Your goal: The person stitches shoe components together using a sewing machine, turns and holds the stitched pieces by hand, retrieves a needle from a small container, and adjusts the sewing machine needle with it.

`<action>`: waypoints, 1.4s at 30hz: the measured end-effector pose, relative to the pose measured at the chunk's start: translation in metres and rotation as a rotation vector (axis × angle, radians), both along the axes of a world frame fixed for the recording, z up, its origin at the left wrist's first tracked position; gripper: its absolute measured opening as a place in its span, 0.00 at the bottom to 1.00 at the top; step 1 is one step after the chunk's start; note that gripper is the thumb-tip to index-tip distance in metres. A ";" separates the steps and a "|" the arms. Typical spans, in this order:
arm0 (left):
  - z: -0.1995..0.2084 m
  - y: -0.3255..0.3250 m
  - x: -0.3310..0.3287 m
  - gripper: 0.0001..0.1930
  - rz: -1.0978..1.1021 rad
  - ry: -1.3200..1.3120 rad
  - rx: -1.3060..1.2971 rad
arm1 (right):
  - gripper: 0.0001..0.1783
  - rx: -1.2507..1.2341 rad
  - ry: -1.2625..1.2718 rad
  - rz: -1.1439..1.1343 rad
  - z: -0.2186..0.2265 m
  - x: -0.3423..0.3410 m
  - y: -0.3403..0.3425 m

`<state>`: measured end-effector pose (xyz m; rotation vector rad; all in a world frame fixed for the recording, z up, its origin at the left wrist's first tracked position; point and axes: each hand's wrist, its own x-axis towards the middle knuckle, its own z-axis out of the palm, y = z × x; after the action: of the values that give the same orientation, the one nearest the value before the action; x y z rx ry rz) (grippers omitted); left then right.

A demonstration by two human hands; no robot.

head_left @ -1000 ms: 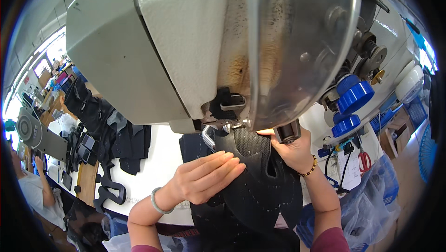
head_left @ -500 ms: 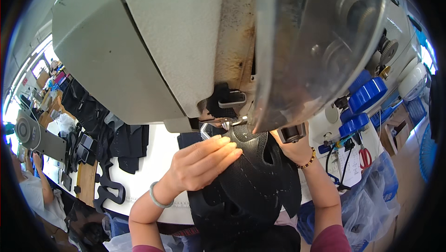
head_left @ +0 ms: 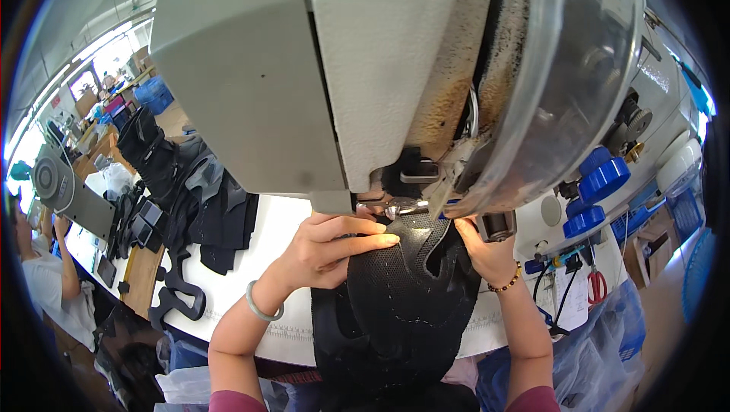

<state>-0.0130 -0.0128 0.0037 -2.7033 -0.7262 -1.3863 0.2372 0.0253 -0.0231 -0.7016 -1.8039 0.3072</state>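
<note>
A black mesh fabric piece point(head_left: 395, 313) with cut-out openings lies under the needle area of a grey sewing machine point(head_left: 243, 85) and drapes down over the table's near edge. My left hand point(head_left: 323, 248) grips its upper left edge, index and middle fingers lying on top, the other fingers curled. At the upper right edge, my right hand point(head_left: 488, 254) has its thumb on the fabric, its other fingers partly hidden by the machine. The metal presser foot point(head_left: 399, 208) sits just beyond the fabric's top edge. Light shines on the mesh there.
Black cut pieces point(head_left: 220, 222) pile on the white table at left, beside a curved black part point(head_left: 179, 298). Red-handled scissors point(head_left: 598, 286), blue spools point(head_left: 604, 176) and clear plastic bags point(head_left: 601, 336) are at right. Another person point(head_left: 53, 275) works at far left.
My view has shifted, so the machine appears farther right. My left hand has moved from over the fabric's middle to its left edge. The fabric now lies straighter and flatter.
</note>
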 end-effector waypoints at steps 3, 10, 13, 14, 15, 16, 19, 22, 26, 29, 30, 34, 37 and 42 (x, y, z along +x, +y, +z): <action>0.020 -0.007 -0.011 0.19 -0.102 0.015 -0.259 | 0.07 0.022 -0.061 0.013 0.001 0.002 0.000; 0.046 -0.047 0.028 0.15 0.211 0.256 -0.125 | 0.04 -0.106 -0.025 0.108 -0.022 0.011 0.006; 0.035 -0.046 0.030 0.15 0.310 0.291 -0.040 | 0.04 -0.478 0.081 0.172 -0.014 0.011 -0.005; 0.034 -0.046 0.031 0.16 0.323 0.269 -0.049 | 0.09 -0.560 0.206 0.170 -0.020 0.013 -0.007; 0.033 -0.046 0.032 0.16 0.336 0.247 -0.058 | 0.09 -0.558 0.208 0.166 -0.024 0.016 -0.004; 0.034 -0.047 0.033 0.16 0.332 0.247 -0.056 | 0.09 -0.145 -0.150 -0.061 -0.028 0.020 -0.002; 0.036 -0.046 0.035 0.16 0.330 0.259 -0.066 | 0.13 0.343 -0.518 -0.343 -0.025 0.019 -0.001; 0.037 -0.041 0.030 0.16 0.301 0.281 -0.048 | 0.14 0.269 -0.248 -0.129 -0.013 0.016 -0.001; 0.038 -0.040 0.029 0.18 0.312 0.269 -0.087 | 0.12 0.328 -0.279 -0.141 -0.001 0.010 -0.002; 0.042 -0.042 0.032 0.19 0.321 0.281 -0.111 | 0.10 0.236 -0.154 -0.022 0.001 0.009 -0.004; 0.044 -0.044 0.034 0.19 0.322 0.282 -0.111 | 0.10 0.237 -0.153 -0.022 0.003 0.010 -0.005; 0.041 -0.047 0.045 0.21 0.423 0.289 -0.097 | 0.12 0.337 -0.305 -0.066 0.018 0.010 -0.014; 0.034 -0.049 0.051 0.18 0.484 0.301 -0.034 | 0.14 0.283 -0.309 -0.051 0.024 0.006 -0.018; 0.021 -0.045 0.050 0.18 0.574 0.240 0.094 | 0.22 0.393 -0.518 -0.101 0.027 0.009 -0.030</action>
<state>0.0371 -0.0577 0.0252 -2.2609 -1.2392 -0.9164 0.2458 -0.0052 0.0040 -0.6209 -2.2178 -0.3232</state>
